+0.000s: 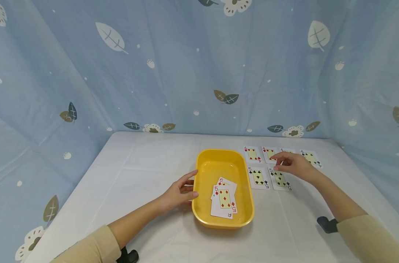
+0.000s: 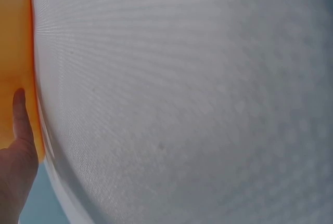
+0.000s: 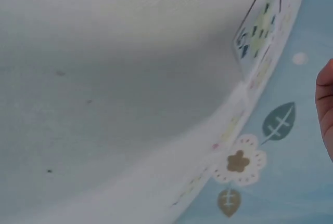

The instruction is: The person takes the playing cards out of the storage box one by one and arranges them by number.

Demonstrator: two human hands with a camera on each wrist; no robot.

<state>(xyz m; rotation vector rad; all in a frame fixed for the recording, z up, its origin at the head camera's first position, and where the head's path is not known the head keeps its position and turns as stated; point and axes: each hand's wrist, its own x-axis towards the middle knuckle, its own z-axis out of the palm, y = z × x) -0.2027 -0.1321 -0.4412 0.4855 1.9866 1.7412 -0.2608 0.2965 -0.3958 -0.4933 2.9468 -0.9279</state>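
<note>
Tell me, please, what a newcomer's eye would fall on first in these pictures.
Probably the yellow tray in the middle of the white table, the five of diamonds topping the cards inside. Next, the face-up cards in two rows to its right, the right hand over them. The left hand touches the tray's left side.

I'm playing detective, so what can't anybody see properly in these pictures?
Head view: most of the card marked 6, covered by the 5 of diamonds.
Head view: much of the third card in the back row, behind the right grip.
Left wrist view: inside the yellow tray; its outer wall blocks it, and the left edge crops it.
Right wrist view: numbers on the far cards, blurred and seen at a slant.
</note>
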